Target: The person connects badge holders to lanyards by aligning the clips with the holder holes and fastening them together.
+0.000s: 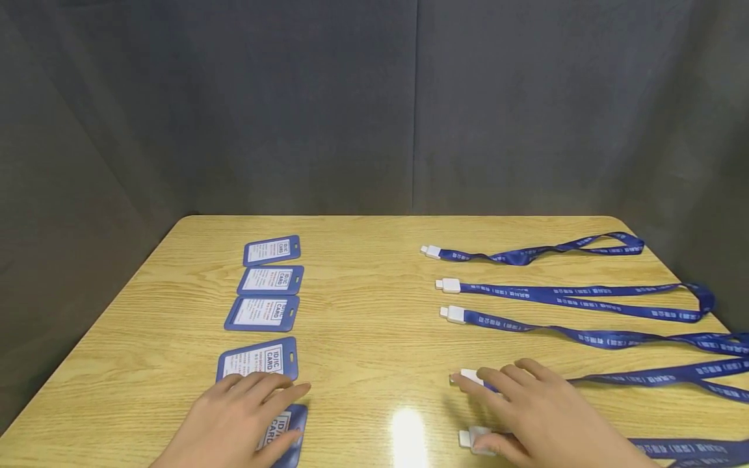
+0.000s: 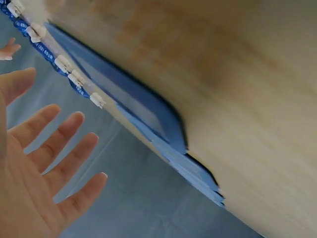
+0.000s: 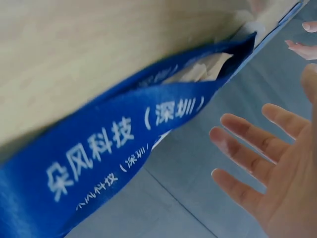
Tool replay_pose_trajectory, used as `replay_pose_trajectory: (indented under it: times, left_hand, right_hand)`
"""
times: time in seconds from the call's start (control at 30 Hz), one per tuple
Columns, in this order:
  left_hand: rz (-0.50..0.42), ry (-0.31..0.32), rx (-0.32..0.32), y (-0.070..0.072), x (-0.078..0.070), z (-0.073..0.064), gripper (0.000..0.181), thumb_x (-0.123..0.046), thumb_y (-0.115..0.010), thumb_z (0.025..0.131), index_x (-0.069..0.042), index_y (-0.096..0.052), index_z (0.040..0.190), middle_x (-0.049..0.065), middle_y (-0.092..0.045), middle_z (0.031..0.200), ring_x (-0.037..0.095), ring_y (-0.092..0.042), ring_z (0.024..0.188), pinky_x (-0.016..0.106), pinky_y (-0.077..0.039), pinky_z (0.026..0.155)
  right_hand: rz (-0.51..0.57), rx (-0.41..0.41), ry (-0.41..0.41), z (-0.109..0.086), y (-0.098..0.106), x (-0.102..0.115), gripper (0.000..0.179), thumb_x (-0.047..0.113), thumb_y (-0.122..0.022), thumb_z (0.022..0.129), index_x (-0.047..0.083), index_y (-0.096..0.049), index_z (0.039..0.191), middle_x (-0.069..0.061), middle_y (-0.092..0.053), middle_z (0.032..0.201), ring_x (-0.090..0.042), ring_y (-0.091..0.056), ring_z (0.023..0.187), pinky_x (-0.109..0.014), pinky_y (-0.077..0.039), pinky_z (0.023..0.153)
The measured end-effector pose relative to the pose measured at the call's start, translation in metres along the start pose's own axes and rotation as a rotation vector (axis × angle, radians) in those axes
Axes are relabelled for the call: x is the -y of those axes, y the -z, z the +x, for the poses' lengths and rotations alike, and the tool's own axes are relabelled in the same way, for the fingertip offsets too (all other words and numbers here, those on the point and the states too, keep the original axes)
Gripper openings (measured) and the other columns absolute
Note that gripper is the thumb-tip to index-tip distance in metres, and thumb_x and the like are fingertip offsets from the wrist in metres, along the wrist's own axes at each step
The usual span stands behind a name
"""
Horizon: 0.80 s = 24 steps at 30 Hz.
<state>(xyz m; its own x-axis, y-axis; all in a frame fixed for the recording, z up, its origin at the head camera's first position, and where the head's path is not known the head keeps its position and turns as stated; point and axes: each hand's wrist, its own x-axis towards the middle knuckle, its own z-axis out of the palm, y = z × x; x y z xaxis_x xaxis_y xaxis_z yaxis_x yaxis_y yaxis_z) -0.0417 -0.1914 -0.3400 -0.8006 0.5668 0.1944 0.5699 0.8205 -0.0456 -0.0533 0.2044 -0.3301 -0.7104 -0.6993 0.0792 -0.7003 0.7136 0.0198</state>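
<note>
My left hand (image 1: 236, 416) hovers over the two nearest blue ID card holders, its fingers spread and nothing in them. The nearest card holder (image 1: 290, 429) is partly hidden under it; the one beyond, a card holder (image 1: 257, 357), shows its upper part. Over the two nearest lanyards hangs my right hand (image 1: 526, 409), fingers loosely extended and holding nothing. It partly covers the white clip (image 1: 471, 377) of one blue lanyard (image 1: 661, 376) and the clip (image 1: 476, 439) of the nearest lanyard (image 1: 696, 448). Both wrist views show each hand apart from the tabletop.
Farther back on the left lie more card holders (image 1: 263, 313) in a column. On the right, more blue lanyards (image 1: 526, 292) stretch sideways, white clips pointing left. The wooden table (image 1: 363, 292) ends at a dark grey curtain (image 1: 292, 110) behind and at both sides.
</note>
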Motion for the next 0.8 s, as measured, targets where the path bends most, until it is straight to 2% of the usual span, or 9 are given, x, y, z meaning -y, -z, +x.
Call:
replay_pose_trajectory:
  times: [0.13, 0.27, 0.37, 0.47, 0.6, 0.8]
  left_hand:
    - [-0.01, 0.002, 0.041, -0.002, 0.002, -0.002, 0.046, -0.057, -0.066, 0.089, -0.026, -0.068, 0.122, -0.009, -0.066, 0.112, 0.015, -0.065, 0.099, 0.041, -0.056, 0.079]
    - [-0.018, -0.016, 0.061, -0.002, 0.007, -0.006, 0.046, -0.061, -0.061, 0.09, -0.027, -0.068, 0.121, -0.01, -0.066, 0.113, 0.014, -0.065, 0.098, 0.041, -0.056, 0.078]
    - [-0.024, -0.017, 0.103, -0.004, 0.011, -0.01, 0.053, -0.068, -0.054, 0.091, -0.027, -0.067, 0.122, -0.009, -0.065, 0.115, 0.015, -0.064, 0.098, 0.042, -0.056, 0.078]
    - [-0.034, -0.013, 0.147, -0.006, 0.014, -0.012, 0.06, -0.072, -0.049, 0.09, -0.025, -0.066, 0.125, -0.007, -0.064, 0.117, 0.016, -0.063, 0.1, 0.043, -0.055, 0.079]
    - [-0.041, -0.024, 0.141, -0.009, 0.016, -0.015, 0.063, -0.073, -0.048, 0.09, -0.023, -0.066, 0.125, -0.007, -0.064, 0.119, 0.015, -0.063, 0.101, 0.043, -0.055, 0.079]
    - [-0.036, -0.076, 0.1, -0.014, 0.02, -0.017, 0.056, -0.065, -0.059, 0.089, -0.02, -0.068, 0.121, -0.006, -0.064, 0.119, 0.016, -0.063, 0.101, 0.044, -0.055, 0.078]
  right_hand:
    - [0.004, -0.047, 0.028, -0.003, -0.006, 0.001, 0.055, 0.056, -0.05, 0.099, 0.022, -0.055, 0.142, 0.01, -0.066, 0.112, -0.014, -0.064, 0.098, -0.045, -0.053, 0.086]
    - [0.015, -0.092, 0.044, -0.005, -0.012, 0.002, 0.045, 0.052, -0.055, 0.098, 0.02, -0.064, 0.128, 0.013, -0.066, 0.103, -0.009, -0.064, 0.091, -0.042, -0.055, 0.08]
    - [0.053, -0.112, 0.055, -0.007, -0.017, 0.002, 0.035, 0.051, -0.059, 0.096, 0.023, -0.068, 0.115, 0.017, -0.064, 0.096, -0.005, -0.062, 0.084, -0.038, -0.056, 0.074]
    - [0.1, -0.142, 0.083, -0.008, -0.021, 0.001, 0.028, 0.049, -0.063, 0.094, 0.025, -0.069, 0.108, 0.022, -0.059, 0.091, 0.0, -0.059, 0.079, -0.033, -0.055, 0.069]
    - [0.122, -0.211, 0.133, -0.007, -0.025, 0.001, 0.021, 0.042, -0.073, 0.089, 0.026, -0.069, 0.101, 0.024, -0.055, 0.086, 0.004, -0.055, 0.076, -0.028, -0.053, 0.066]
    - [0.101, -0.211, 0.176, -0.004, -0.028, 0.001, 0.015, 0.033, -0.079, 0.084, 0.023, -0.069, 0.092, 0.021, -0.054, 0.083, 0.004, -0.052, 0.074, -0.028, -0.052, 0.066]
